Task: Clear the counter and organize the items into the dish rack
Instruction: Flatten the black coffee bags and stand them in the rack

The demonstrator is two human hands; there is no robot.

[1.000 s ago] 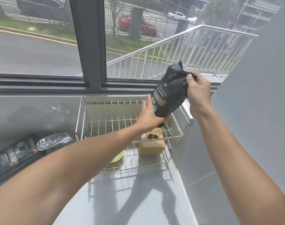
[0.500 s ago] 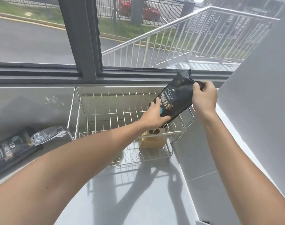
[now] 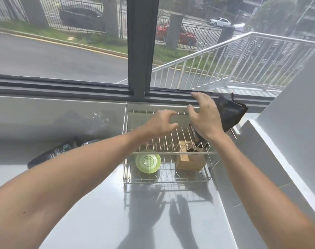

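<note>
A two-tier wire dish rack (image 3: pixel 169 153) stands on the grey counter against the window sill. A black pouch (image 3: pixel 230 112) leans upright at the right end of its upper tier, partly hidden behind my right hand (image 3: pixel 205 117). That hand hovers just left of the pouch with its fingers spread, holding nothing. My left hand (image 3: pixel 161 124) floats over the upper tier, fingers apart and empty. On the lower tier lie a green plate (image 3: pixel 148 163) and a brown cardboard box (image 3: pixel 189 161). A second black pouch (image 3: pixel 56 152) lies on the counter to the left, partly covered by my left forearm.
A grey wall (image 3: pixel 295 123) with a stepped ledge rises close on the right of the rack. The window frame and sill (image 3: pixel 140 94) run behind it. The counter (image 3: pixel 99 212) stretches toward me in front of the rack.
Both hands have let go of the black pouch, which now stands at the right end of the rack's upper tier. The hands have drawn back to the left with open fingers.
</note>
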